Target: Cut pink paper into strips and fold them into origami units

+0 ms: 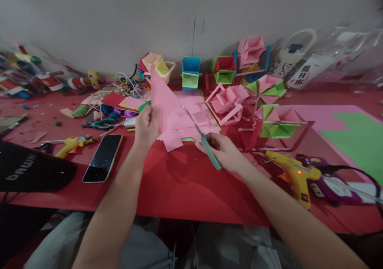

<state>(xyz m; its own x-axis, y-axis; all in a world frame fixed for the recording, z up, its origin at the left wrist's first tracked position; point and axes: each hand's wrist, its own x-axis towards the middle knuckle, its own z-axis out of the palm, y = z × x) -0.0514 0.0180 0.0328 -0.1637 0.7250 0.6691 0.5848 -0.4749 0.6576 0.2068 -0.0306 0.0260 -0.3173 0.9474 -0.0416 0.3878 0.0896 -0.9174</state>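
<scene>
Pink paper sheet (163, 103), left of centre, raised above the bench (179, 189): likely light, flexible, easily creased; best held by an edge. Pink paper pieces (196, 105), centre, in a loose pile beyond the hands: likely apt to slide. Green-handled scissors (209, 151), right of centre: likely rigid; hold by the handles. Left hand (146, 124): closed, pinching the sheet's near left edge. Right hand (225, 150): curled round the scissor handles.

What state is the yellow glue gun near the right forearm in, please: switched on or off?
Switched on, it appears: the yellow glue gun shows a glowing orange light on its side.
</scene>
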